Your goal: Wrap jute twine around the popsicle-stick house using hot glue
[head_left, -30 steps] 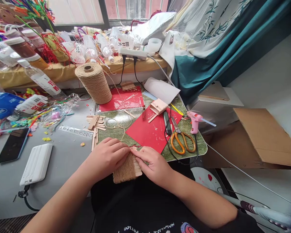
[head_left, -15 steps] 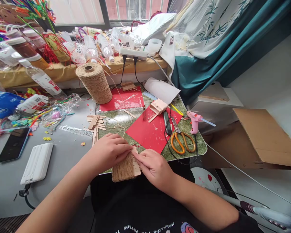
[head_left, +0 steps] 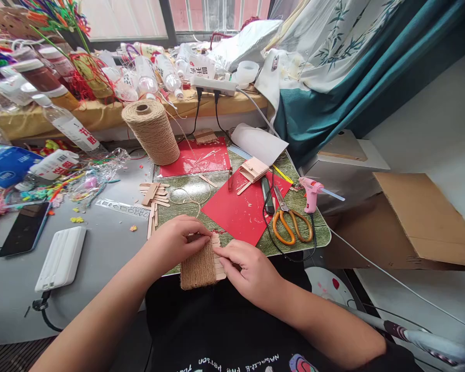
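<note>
A small panel of wooden sticks wound with jute twine (head_left: 199,267) lies at the near edge of the green mat (head_left: 318,235). My left hand (head_left: 174,242) is closed over its top left, fingers pressed on the wound twine. My right hand (head_left: 250,269) pinches the panel's right edge, where bare stick ends show. A loose strand of twine (head_left: 188,196) curls on the mat above my hands, towards the big twine spool (head_left: 152,132) at the back.
Red paper (head_left: 242,209), orange scissors (head_left: 290,225), a pink glue gun (head_left: 310,191) and loose wooden sticks (head_left: 154,195) lie on the mat. A white power bank (head_left: 61,258) and a phone (head_left: 23,227) sit left. Bottles and craft clutter line the windowsill.
My left hand's fingers have curled in tighter over the panel's top. My right hand has slid a little down the panel's right edge. The panel has barely moved.
</note>
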